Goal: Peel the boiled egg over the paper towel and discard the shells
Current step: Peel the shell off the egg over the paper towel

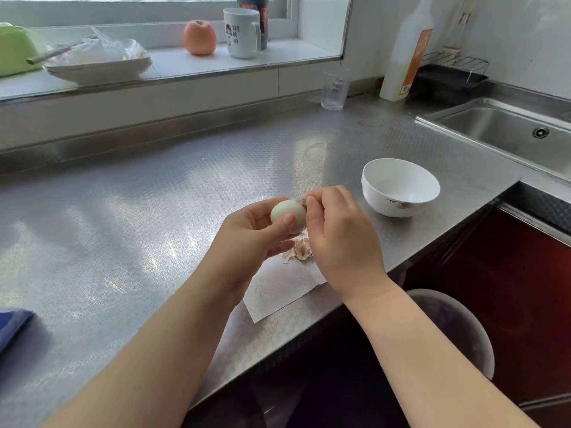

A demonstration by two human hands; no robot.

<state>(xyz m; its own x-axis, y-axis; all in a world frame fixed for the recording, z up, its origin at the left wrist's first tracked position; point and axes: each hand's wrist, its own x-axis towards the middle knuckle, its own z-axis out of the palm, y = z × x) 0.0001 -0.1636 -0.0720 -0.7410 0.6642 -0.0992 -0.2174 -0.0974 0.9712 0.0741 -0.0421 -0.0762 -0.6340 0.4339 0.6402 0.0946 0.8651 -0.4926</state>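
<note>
My left hand (253,236) holds a boiled egg (285,213), mostly bare and white, above the paper towel (278,291). My right hand (340,239) pinches a strip of shell (299,199) at the egg's top right. Several brown and white shell bits (301,250) lie in a small heap on the towel's far end, under the egg. The towel lies flat near the counter's front edge, partly hidden by both wrists.
A white bowl (400,186) stands right of my hands. A steel sink (509,134) is at the far right. A bin (457,329) with a dark liner sits below the counter edge. A glass (335,89) and a bottle (404,57) stand at the back.
</note>
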